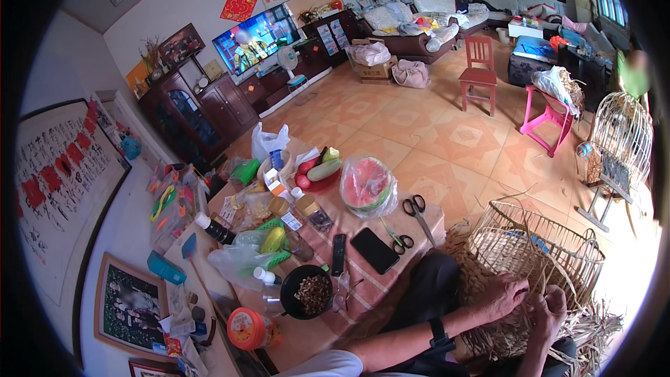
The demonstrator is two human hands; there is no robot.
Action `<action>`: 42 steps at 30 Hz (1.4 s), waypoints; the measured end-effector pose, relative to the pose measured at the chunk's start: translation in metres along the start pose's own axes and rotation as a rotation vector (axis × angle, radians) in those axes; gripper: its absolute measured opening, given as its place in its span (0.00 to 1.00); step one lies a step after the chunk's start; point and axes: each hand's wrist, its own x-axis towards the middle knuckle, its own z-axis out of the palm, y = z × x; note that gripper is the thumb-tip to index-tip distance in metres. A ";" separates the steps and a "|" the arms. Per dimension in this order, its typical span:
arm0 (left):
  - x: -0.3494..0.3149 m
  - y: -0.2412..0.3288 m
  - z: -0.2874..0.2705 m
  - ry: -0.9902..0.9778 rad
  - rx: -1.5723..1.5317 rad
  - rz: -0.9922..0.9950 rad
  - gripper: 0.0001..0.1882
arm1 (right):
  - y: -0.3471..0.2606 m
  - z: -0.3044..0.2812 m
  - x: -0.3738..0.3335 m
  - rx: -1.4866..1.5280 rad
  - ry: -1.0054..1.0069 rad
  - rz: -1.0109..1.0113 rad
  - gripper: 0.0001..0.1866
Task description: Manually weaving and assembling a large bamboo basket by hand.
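Note:
A half-woven basket (499,246) of pale dried straw strands leans at my knees at the lower right, its thin stakes bending up into an open frame. My left hand (504,291) is closed at the basket's near side, with the fingertips pinched on a straw strand. Just right of it, my right hand (548,309) is raised, thumb and fingers pinched together on another thin strand. The fingertips of both hands partly hide the strands. Loose straw (593,331) spreads below and beside my right hand.
Left of my knee, a cloth-covered table (370,293) holds scissors (419,220), a phone (375,250), a wrapped watermelon half (368,185), a black bowl (307,293), jars and bags. Beyond stand a red chair (479,73), a pink stool (548,122) and a tall wire-like frame (621,132).

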 end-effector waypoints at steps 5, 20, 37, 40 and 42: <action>0.014 -0.013 -0.014 -0.134 -0.236 -0.057 0.13 | -0.029 0.005 0.006 -0.196 -0.178 0.079 0.15; 0.015 -0.032 -0.010 -0.214 -0.271 -0.013 0.14 | -0.026 0.017 -0.034 -0.415 -0.176 -0.054 0.09; 0.017 -0.030 -0.031 -0.267 -0.369 0.122 0.13 | -0.018 -0.020 -0.031 -0.289 -0.356 0.162 0.16; 0.020 -0.027 -0.041 -0.377 -0.342 0.043 0.14 | -0.017 -0.021 -0.020 -0.321 -0.402 0.259 0.22; 0.021 -0.024 -0.045 -0.416 -0.346 0.012 0.15 | -0.007 -0.031 -0.020 -0.333 -0.295 0.272 0.22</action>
